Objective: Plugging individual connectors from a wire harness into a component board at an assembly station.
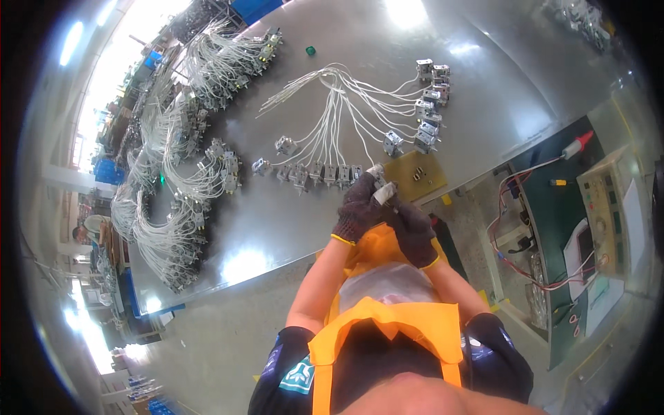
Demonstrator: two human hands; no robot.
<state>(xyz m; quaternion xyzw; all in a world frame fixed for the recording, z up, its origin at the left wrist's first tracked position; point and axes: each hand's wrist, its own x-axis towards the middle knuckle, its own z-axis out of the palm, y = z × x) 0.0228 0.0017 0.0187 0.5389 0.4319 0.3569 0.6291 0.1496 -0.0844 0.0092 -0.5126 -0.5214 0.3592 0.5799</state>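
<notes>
Both my hands wear dark knit gloves with yellow cuffs and meet at the table's near edge. My left hand (356, 209) is closed around a small silver metal unit (375, 171) whose white wire runs to a bundle. My right hand (413, 232) is closed close against it; its fingertips are partly hidden, so what they grip is unclear. A white piece (384, 194) shows between the hands; I cannot tell whether it is tape or a part. The white wire bundle (334, 79) fans out to several similar metal units (332, 174) in a row and others (429, 111) at the right.
A brass-coloured plate (415, 174) with small slots lies beside my hands on the metal table (277, 228). Large heaps of wired units (173, 166) cover the left side. To the right stand a test instrument (609, 214), a red-tipped probe (577, 145) and scissors (574, 324).
</notes>
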